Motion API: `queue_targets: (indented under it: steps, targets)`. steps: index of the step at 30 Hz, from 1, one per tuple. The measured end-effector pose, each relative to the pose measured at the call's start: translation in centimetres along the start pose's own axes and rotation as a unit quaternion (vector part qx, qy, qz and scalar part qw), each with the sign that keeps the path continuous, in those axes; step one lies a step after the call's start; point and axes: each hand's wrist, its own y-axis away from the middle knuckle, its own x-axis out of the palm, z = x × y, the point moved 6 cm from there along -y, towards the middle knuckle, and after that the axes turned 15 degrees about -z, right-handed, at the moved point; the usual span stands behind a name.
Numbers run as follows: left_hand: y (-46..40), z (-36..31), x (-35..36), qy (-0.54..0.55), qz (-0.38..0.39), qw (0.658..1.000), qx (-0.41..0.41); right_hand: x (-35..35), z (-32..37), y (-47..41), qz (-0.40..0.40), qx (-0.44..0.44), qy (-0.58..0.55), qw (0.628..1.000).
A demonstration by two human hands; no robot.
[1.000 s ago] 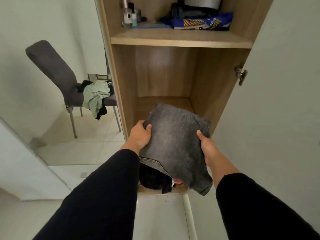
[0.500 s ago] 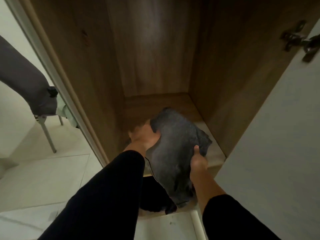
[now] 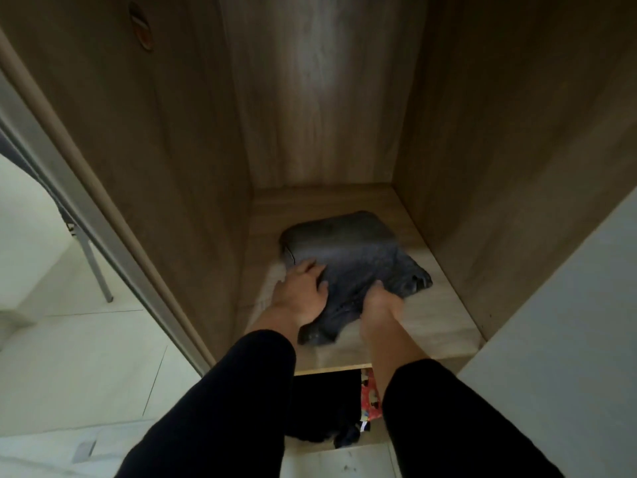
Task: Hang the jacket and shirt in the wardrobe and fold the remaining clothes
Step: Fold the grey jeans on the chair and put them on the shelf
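Wooden wardrobe shelf (image 3: 444, 326) bears the folded dark-grey denim garment (image 3: 348, 257), left hand (image 3: 303, 294) flat on it, right hand (image 3: 381, 312) gripping its edge; stowing seems nearly finished, release next.

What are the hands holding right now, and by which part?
The folded grey garment on the wardrobe shelf. The right hand grips its near edge; the left hand rests on its near left side.
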Motion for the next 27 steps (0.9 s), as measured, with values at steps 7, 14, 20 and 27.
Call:
queue_targets:
  steps: [7,14,20,27]
  targets:
    - [3.6,0.2,1.6,-0.100,-0.070,0.981,0.149,-1.3,4.0,0.4,-0.084,-0.623,0.320,0.709]
    - [-2.0,2.9,3.3,-0.198,-0.040,0.969,0.143,2.4,4.2,-2.1,0.012,-0.668,0.380,0.639]
    - [-8.8,4.7,4.6,-0.180,-0.008,0.983,0.036,8.8,6.5,-5.0,0.109,-0.605,0.456,0.644]
    - [-14.4,6.7,6.0,-0.173,-0.054,0.983,0.022,13.6,8.3,-7.1,0.110,-0.600,0.454,0.649]
